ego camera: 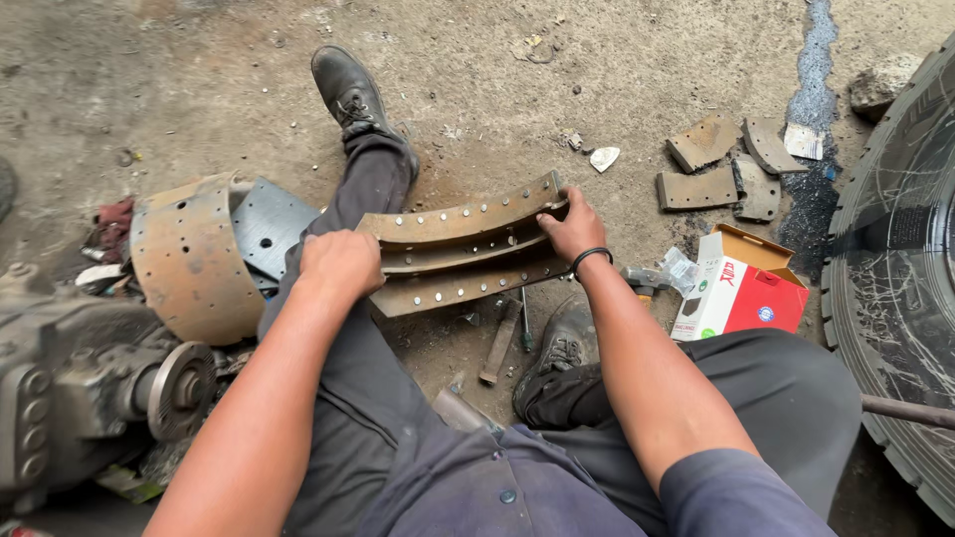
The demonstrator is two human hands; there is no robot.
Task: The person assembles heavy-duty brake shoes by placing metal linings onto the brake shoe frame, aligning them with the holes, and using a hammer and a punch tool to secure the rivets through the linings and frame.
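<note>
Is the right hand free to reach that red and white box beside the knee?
Probably not right away: the right hand grips the curved metal brake shoe. The box lies close by, with nothing between.

Brake shoe (463, 249) across left leg (348, 259)

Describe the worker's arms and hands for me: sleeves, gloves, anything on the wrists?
Both forearms are bare, with no gloves on the left hand or the right hand. A thin black band circles the right wrist. A short dark blue-grey sleeve shows on the right upper arm; the left sleeve is out of view.
</note>
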